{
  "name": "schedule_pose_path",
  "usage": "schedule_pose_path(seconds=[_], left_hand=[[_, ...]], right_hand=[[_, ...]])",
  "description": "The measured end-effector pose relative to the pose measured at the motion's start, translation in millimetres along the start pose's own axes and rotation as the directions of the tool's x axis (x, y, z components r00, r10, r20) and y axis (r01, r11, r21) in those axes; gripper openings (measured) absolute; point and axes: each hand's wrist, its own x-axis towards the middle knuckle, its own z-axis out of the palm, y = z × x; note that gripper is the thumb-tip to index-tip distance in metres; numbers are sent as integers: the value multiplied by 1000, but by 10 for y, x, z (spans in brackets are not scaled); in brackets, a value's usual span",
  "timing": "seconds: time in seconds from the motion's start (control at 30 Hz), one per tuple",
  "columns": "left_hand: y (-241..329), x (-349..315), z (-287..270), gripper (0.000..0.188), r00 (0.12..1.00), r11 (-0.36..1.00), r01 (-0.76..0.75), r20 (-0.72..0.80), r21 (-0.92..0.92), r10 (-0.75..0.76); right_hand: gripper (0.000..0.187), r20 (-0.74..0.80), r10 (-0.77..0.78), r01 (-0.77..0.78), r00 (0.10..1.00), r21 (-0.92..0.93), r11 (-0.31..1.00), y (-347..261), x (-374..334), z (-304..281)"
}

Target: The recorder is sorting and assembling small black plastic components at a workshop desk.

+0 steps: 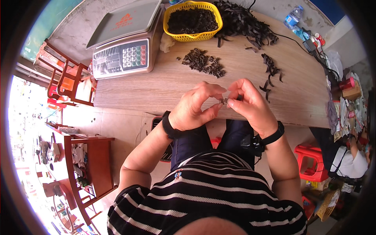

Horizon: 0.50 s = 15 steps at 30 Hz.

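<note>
Just above the table's near edge, my two hands meet over a small dark brown strip piece [225,101]. My right hand [250,103] pinches it between thumb and forefinger, and a dark bit of strip shows among its curled fingers. From the other side my left hand [196,103] closes thumb and fingertips at the piece's left end. Beyond the hands lies a small pile of short, folded-looking dark pieces [203,62]. To the right of it, several loose dark strips [270,70] are scattered on the wooden table [156,92].
A yellow basket [192,38] full of dark pieces stands at the back beside a heap of long dark strips [243,23]. A digital scale [121,55] occupies the back left. At the back right are a plastic bottle [293,17] and a black cable. A red stool [311,162] stands right.
</note>
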Motion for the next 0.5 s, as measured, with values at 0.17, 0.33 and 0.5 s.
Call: schedule_pose_path(seconds=[0.17, 0.33, 0.5], left_hand=[[2, 95, -112, 48, 984, 989, -133, 126, 72, 123], [-40, 81, -125, 54, 960, 974, -210, 206, 79, 190], [14, 83, -158, 61, 942, 979, -153, 321, 138, 102]], right_hand=[[30, 98, 69, -64, 993, -50, 997, -58, 61, -24], [31, 135, 85, -70, 987, -109, 992, -68, 99, -14], [30, 194, 139, -101, 971, -192, 976, -86, 110, -28]])
